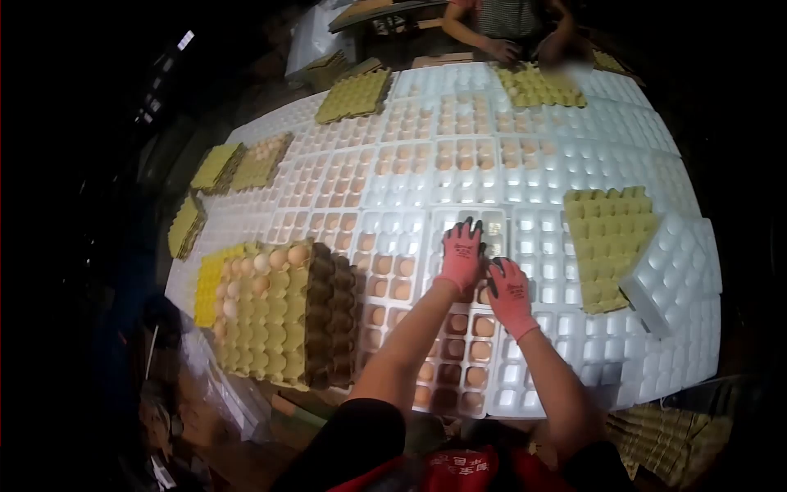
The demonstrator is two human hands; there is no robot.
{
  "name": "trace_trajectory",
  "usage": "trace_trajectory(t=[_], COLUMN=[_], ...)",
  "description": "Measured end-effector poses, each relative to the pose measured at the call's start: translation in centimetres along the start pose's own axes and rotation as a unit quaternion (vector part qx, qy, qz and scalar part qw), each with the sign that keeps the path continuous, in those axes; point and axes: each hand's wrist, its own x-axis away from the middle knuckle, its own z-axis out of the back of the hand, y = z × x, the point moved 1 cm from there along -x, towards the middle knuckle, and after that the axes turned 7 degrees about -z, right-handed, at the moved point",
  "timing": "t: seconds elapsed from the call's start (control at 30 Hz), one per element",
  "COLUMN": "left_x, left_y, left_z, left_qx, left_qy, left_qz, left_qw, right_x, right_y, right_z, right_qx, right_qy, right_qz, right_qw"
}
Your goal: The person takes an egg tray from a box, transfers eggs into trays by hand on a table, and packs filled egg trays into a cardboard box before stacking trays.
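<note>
Both my hands wear pink gloves with dark fingertips. My left hand (463,256) reaches over a white foam egg tray (502,225), its fingers stretched forward and apart. Close beside it, my right hand (511,293) is lower and to the right, with its fingers bent down towards the same tray. Whatever lies under its fingertips is hidden. Brown eggs (484,326) fill several cups of the tray nearer my body. To the left of my forearms stands a tall stack of pulp egg trays (279,328), with eggs (261,262) along part of its top layer.
White foam trays (607,336) cover the table, many holding eggs. Pulp trays (607,246) lie at right, with a tilted foam tray (672,275) against them. More pulp trays (354,94) lie at the far side. A co-worker's hands (502,49) are at the far edge.
</note>
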Motion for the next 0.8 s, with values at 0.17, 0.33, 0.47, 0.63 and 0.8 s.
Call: trace_trajectory(t=[0.17,0.33,0.47,0.63,0.8], left_x=[7.8,19.3,21.6,21.8,21.5], left_y=[5.7,-0.6,-11.4,-20.6,-20.7], left_z=[14.6,37.5,42.3,37.1,41.2], left_qx=[0.287,0.043,-0.089,-0.078,0.149], left_qy=[0.021,0.156,0.117,-0.025,0.005], left_qz=[0.033,0.078,0.133,-0.001,0.091], left_qw=[0.957,0.984,0.980,0.997,0.985], right_x=[-0.2,-6.4,-9.4,-12.0,-13.3], right_y=[-0.7,-19.0,-34.1,-37.0,-38.7], right_z=[-0.8,4.6,1.5,1.0,1.4], right_qx=[-0.130,-0.299,-0.087,0.036,-0.394], right_qy=[0.053,0.038,-0.027,-0.130,-0.261], right_qz=[-0.086,0.024,0.239,0.216,-0.022], right_qw=[0.986,0.953,0.967,0.967,0.881])
